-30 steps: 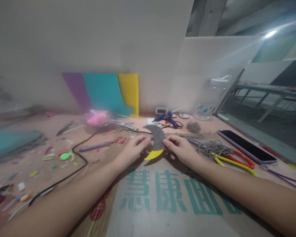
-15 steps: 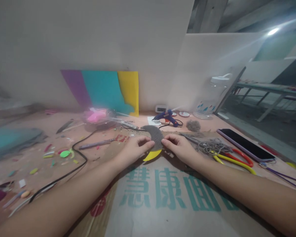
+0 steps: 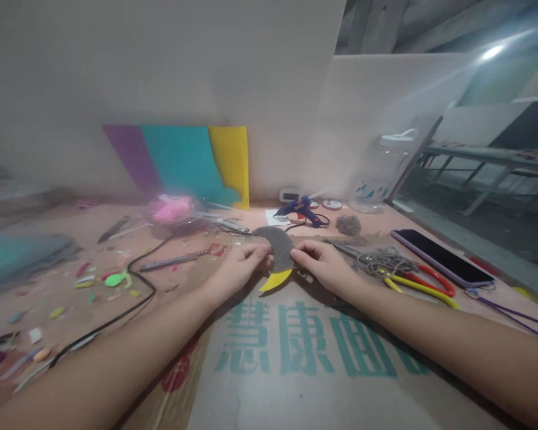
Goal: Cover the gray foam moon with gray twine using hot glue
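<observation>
A crescent-shaped piece (image 3: 278, 249) is held just above the printed sheet, covered in rows of grey yarn, with its lower tip bare yellow (image 3: 275, 280). My right hand (image 3: 320, 263) pinches its outer right edge, thumb on top and the other fingers partly hidden. At the inner curve, my left hand (image 3: 242, 263) has thumb and forefinger pressed together beside the yarn-covered edge. Whatever lies between those left fingertips is too small to make out. Grey yarn (image 3: 385, 263) lies in a loose tangle to the right of my right hand.
Behind the crescent sits a blue glue gun (image 3: 302, 210). Red-and-yellow-handled pliers (image 3: 424, 286), a phone (image 3: 442, 257) and a clear bottle (image 3: 376, 173) stand or lie rightward. A black cable (image 3: 146, 289) and several clay scraps (image 3: 114, 279) spread leftward. A striped sheet (image 3: 179, 158) leans on the wall.
My left thumb has drawn back from the crescent's face to its inner edge, showing more of the grey yarn and yellow tip. My right hand keeps its pinch. The view has shifted slightly.
</observation>
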